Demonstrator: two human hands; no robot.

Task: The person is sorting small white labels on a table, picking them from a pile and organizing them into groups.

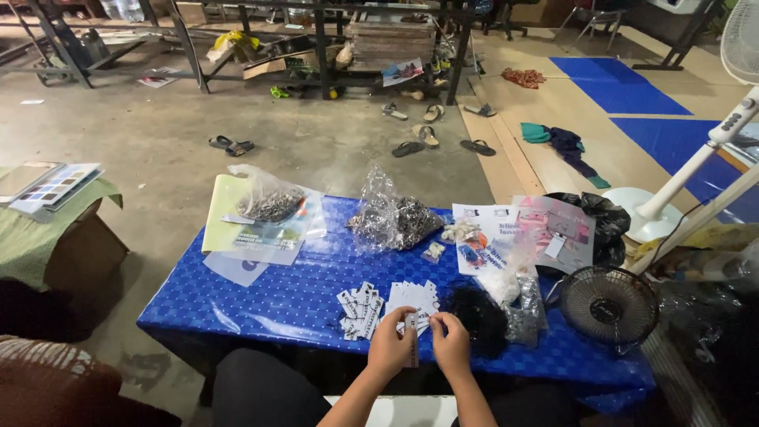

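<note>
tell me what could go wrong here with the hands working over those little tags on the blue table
1. Both hands, left hand and right hand, pinch one narrow tag right over the spread white tags; a wrist brush could scatter them.
2. The black tangled bundle lies against the right hand and might snag.
3. The small fan sits near the table edge and could be knocked off.

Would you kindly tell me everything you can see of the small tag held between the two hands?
The small tag is a narrow, pale strip, seemingly card or paper, with dark print too small to make out. It stands roughly upright, pinched between the left hand and the right hand above the near edge of the blue table. Just behind it lie loose piles of similar white tags. Its lower end is hidden by the fingers.
</note>
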